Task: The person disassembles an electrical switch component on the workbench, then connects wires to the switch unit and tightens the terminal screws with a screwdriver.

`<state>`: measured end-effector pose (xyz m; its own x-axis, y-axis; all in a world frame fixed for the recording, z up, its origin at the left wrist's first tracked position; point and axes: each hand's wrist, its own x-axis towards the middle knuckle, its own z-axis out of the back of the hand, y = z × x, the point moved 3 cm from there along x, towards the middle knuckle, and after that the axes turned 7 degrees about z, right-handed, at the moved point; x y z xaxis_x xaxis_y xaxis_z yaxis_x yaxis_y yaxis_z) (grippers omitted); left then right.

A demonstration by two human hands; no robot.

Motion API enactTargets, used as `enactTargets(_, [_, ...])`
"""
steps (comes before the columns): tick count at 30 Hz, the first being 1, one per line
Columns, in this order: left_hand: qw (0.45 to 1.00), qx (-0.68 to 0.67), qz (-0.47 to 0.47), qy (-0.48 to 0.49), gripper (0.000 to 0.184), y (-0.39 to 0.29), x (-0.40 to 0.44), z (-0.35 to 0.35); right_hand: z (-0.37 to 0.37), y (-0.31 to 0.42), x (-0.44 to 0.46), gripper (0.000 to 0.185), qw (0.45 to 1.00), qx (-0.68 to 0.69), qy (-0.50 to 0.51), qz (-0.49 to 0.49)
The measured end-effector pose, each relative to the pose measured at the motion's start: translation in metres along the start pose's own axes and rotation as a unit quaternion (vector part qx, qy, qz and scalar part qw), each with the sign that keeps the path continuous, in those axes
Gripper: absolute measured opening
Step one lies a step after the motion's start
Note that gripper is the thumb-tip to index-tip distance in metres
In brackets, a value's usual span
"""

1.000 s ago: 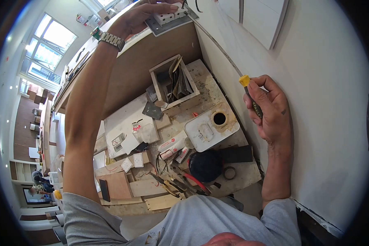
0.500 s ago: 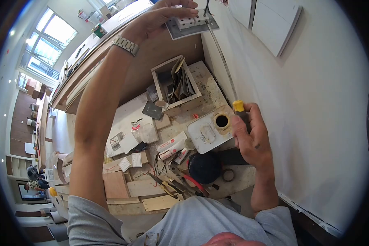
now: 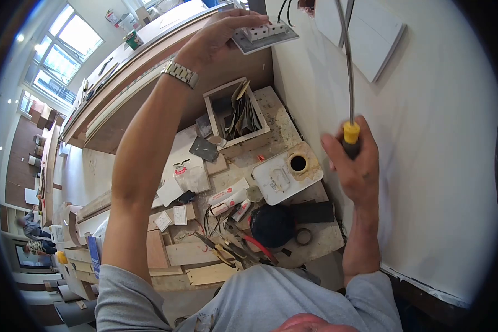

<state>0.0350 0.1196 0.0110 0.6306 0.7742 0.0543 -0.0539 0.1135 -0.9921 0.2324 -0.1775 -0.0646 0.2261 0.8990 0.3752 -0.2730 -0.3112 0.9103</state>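
Observation:
My left hand (image 3: pixel 218 36), with a metal watch (image 3: pixel 180 74) on its wrist, holds an electrical faceplate (image 3: pixel 264 40) with white terminal blocks on its back. Black wires (image 3: pixel 285 12) rise from the blocks toward the wall. In my right hand (image 3: pixel 355 163) is a screwdriver (image 3: pixel 351 133) with a yellow and black handle. Its long metal shaft points up, apart from the faceplate, and its tip is out of view at the top edge.
Below is a worktable (image 3: pixel 279 119) with a wooden box (image 3: pixel 240 145) of sheets, a white container (image 3: pixel 276 180), a dark cap (image 3: pixel 273 226), pliers (image 3: pixel 254 244) and tubes (image 3: pixel 229 193). White panels (image 3: pixel 371 39) hang on the wall. Two people (image 3: pixel 33 224) are far left.
The screwdriver has come away from the terminal blocks and swung upright beside the wall. My left hand and the faceplate have shifted right in view.

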Motion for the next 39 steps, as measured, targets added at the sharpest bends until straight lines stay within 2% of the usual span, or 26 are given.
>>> enactTargets(1, [1.0, 0.0, -0.002, 0.003, 0.042, 0.0, -0.006, -0.006, -0.004, 0.005, 0.012, 0.022, 1.0, -0.002, -0.003, 0.001])
enactTargets(3, [0.99, -0.129, 0.058, -0.002, 0.039, 0.002, -0.015, -0.013, -0.015, 0.026, 0.044, 0.023, 0.996, -0.061, -0.01, 0.067])
enactTargets(5, [0.983, -0.171, 0.061, 0.002, 0.039, 0.021, -0.015, -0.005, -0.018, 0.043, 0.077, 0.023, 0.977, -0.162, -0.041, 0.132])
enactTargets(6, [0.975, -0.214, 0.065, 0.003, 0.039, 0.031, -0.016, -0.002, -0.02, 0.044, 0.096, 0.023, 0.977, -0.164, -0.039, 0.133])
enactTargets(8, [0.965, -0.253, 0.055, -0.035, 0.042, 0.04, -0.024, -0.009, -0.024, 0.054, 0.127, 0.019, 0.927, -0.253, -0.105, 0.257])
enactTargets(9, [0.954, -0.288, 0.045, -0.072, 0.045, 0.043, -0.026, -0.011, -0.028, 0.067, 0.138, 0.019, 0.926, -0.256, -0.103, 0.259])
enactTargets(11, [0.951, -0.3, 0.029, -0.067, 0.049, 0.054, -0.024, -0.009, -0.037, 0.09, 0.159, 0.028, 0.942, -0.32, -0.063, 0.08])
enactTargets(13, [0.949, -0.31, 0.013, -0.061, 0.053, 0.048, -0.029, -0.016, -0.044, 0.086, 0.179, 0.029, 0.936, -0.345, -0.037, 0.058])
enactTargets(14, [0.953, -0.293, 0.001, -0.077, 0.047, 0.042, -0.035, -0.023, -0.047, 0.083, 0.188, 0.03, 0.93, -0.367, -0.012, 0.034])
enactTargets(15, [0.956, -0.277, -0.01, -0.093, 0.041, 0.036, -0.04, -0.028, -0.048, 0.082, 0.193, 0.03, 0.929, -0.369, -0.012, 0.035])
enactTargets(18, [0.963, -0.257, -0.028, -0.079, 0.042, 0.035, -0.035, -0.025, -0.052, 0.078, 0.207, 0.031, 0.926, -0.367, -0.011, 0.09])
enactTargets(20, [0.961, -0.267, -0.032, -0.069, 0.041, 0.038, -0.029, -0.022, -0.052, 0.072, 0.218, 0.029, 0.913, -0.372, -0.006, 0.166])
enactTargets(21, [0.96, -0.273, -0.035, -0.059, 0.041, 0.041, -0.026, -0.02, -0.051, 0.073, 0.22, 0.029, 0.912, -0.375, -0.003, 0.167])
enactTargets(23, [0.956, -0.285, -0.036, -0.052, 0.041, 0.049, -0.021, -0.017, -0.051, 0.076, 0.225, 0.023, 0.904, -0.373, 0.058, 0.202])
enactTargets(24, [0.955, -0.293, -0.036, -0.043, 0.042, 0.049, -0.021, -0.018, -0.05, 0.081, 0.227, 0.023, 0.902, -0.377, 0.061, 0.203])
enactTargets(26, [0.953, -0.297, -0.041, -0.047, 0.044, 0.05, -0.023, -0.019, -0.049, 0.087, 0.231, 0.017, 0.896, -0.41, 0.095, 0.139])
enactTargets(27, [0.953, -0.297, -0.044, -0.049, 0.046, 0.051, -0.024, -0.02, -0.048, 0.091, 0.231, 0.017, 0.894, -0.415, 0.096, 0.138])
enactTargets(29, [0.951, -0.303, -0.055, -0.032, 0.048, 0.051, -0.027, -0.02, -0.052, 0.099, 0.229, 0.009, 0.858, -0.458, 0.167, 0.158])
enactTargets(32, [0.949, -0.31, -0.061, -0.014, 0.052, 0.051, -0.031, -0.025, -0.056, 0.105, 0.232, 0.005, 0.837, -0.512, 0.162, 0.105])
enactTargets(33, [0.949, -0.309, -0.061, -0.014, 0.054, 0.051, -0.032, -0.024, -0.056, 0.105, 0.237, 0.005, 0.836, -0.514, 0.162, 0.105])
enactTargets(35, [0.947, -0.315, -0.062, -0.01, 0.055, 0.052, -0.032, -0.026, -0.058, 0.106, 0.244, 0.01, 0.782, -0.576, 0.208, 0.118])
enactTargets(39, [0.94, -0.333, -0.068, -0.016, 0.056, 0.054, -0.033, -0.03, -0.063, 0.121, 0.237, 0.015, 0.763, -0.585, 0.251, 0.112])
